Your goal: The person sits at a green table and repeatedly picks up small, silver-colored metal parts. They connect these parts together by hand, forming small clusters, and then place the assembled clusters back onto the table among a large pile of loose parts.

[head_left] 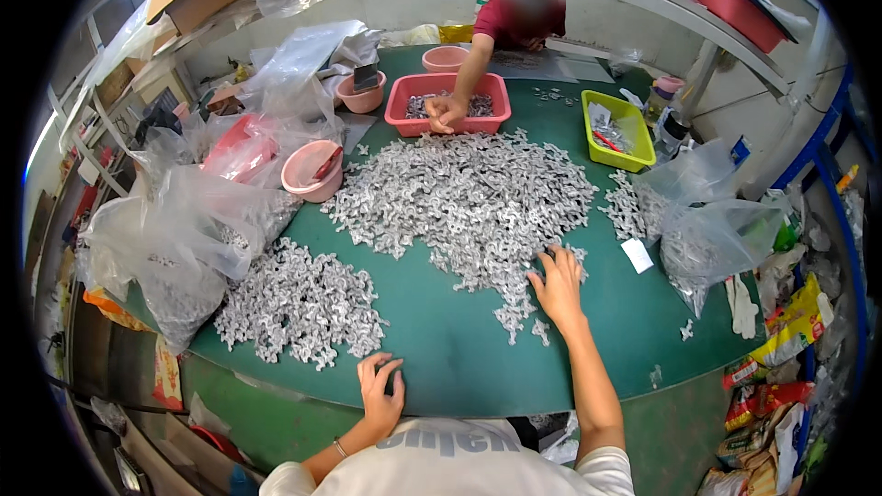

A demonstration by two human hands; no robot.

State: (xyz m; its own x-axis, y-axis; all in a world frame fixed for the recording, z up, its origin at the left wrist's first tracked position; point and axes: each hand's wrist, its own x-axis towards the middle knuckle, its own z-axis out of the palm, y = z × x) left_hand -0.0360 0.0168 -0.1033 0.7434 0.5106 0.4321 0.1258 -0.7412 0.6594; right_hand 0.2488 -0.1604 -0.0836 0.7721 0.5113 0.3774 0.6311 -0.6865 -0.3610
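Note:
A wide heap of small grey metal-looking parts spreads over the middle of the green table. At the heap's near right edge my right hand lies with its fingers spread, fingertips touching the parts. My left hand rests at the table's near edge, fingers loosely bent and apart, with nothing visible in it. A smaller pile of the same parts lies just beyond and left of that hand. A few loose parts sit below my right fingers.
Across the table a person in a dark red shirt reaches over a pink basin of parts. Left are clear plastic bags and a pink bowl. Right are a yellow-green tray, a filled bag, a white paper slip and gloves.

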